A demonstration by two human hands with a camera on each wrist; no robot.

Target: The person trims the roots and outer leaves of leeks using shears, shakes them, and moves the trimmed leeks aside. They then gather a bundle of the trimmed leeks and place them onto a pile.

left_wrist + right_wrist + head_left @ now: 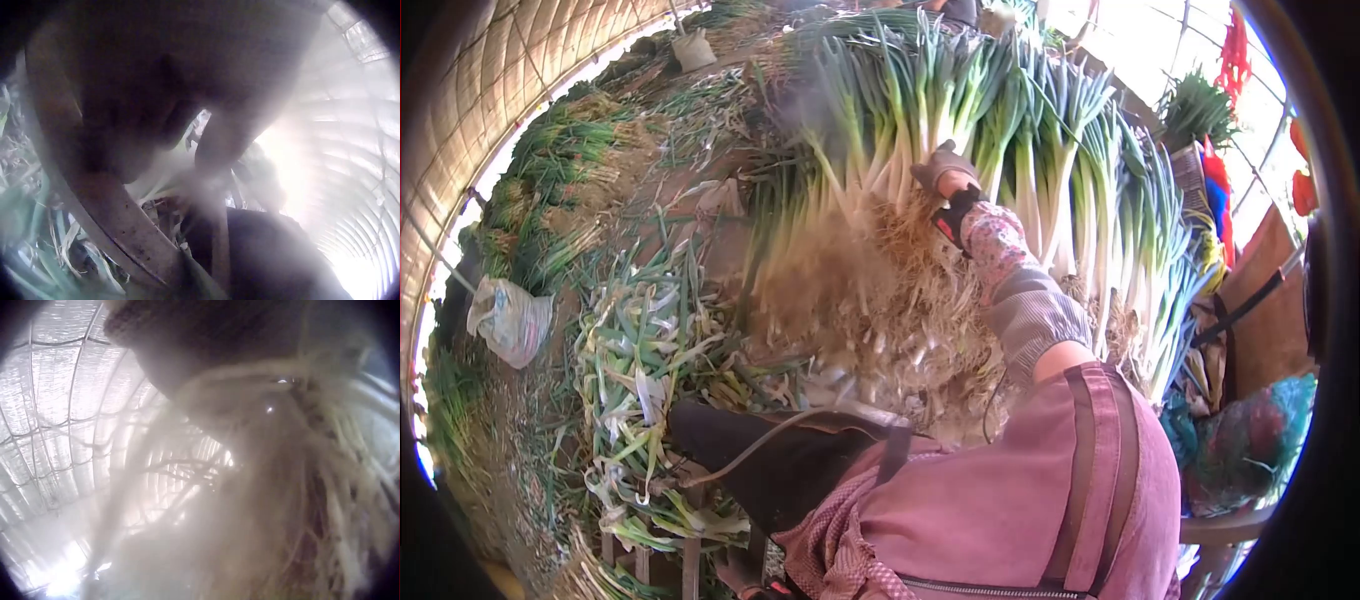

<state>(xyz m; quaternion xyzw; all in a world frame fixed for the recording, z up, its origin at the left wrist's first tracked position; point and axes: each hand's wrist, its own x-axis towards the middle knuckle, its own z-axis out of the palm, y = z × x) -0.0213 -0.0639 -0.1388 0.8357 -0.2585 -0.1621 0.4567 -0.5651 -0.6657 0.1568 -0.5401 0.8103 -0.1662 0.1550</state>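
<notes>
Long leeks [1025, 190] stand side by side in a wide row, green tops away from me and pale roots [880, 340] towards me. My gloved right hand [945, 168] grips white stems near the row's middle, its fingers partly hidden. Blurred roots [337, 506] hang close below the dark glove [219, 356] in the right wrist view. At the bottom edge, my left hand [745, 575] is only partly seen beside wooden slats [691, 565]. In the left wrist view the left hand [194, 100] is dark and blurred over a curved wooden edge [134, 234]; its hold is unclear.
Loose leek leaves and trimmings [645, 350] lie heaped at the left. A whitish bag [512, 322] stands beyond them, and green bundles [565, 160] lie at the far left. At the right are a brown board [1250, 300] and a green net bag [1250, 440].
</notes>
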